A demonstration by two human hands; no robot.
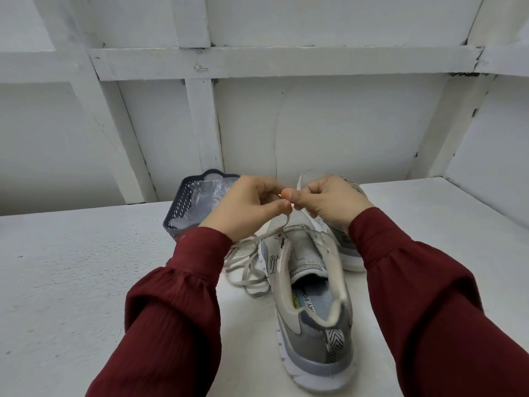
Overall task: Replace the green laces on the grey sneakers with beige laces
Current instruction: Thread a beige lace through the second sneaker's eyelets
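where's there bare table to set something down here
Free: the broad table left of the left sleeve, in front of the basket, and the strip right of the right sleeve. Crowded: the middle, where the left hand and right hand pinch the beige lace over the near sneaker, its loops beside it, second sneaker behind.

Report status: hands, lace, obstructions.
Pinch grip on beige lace, left hand and right hand. Lace partly threaded through near sneaker. Grey basket behind, not obstructing.
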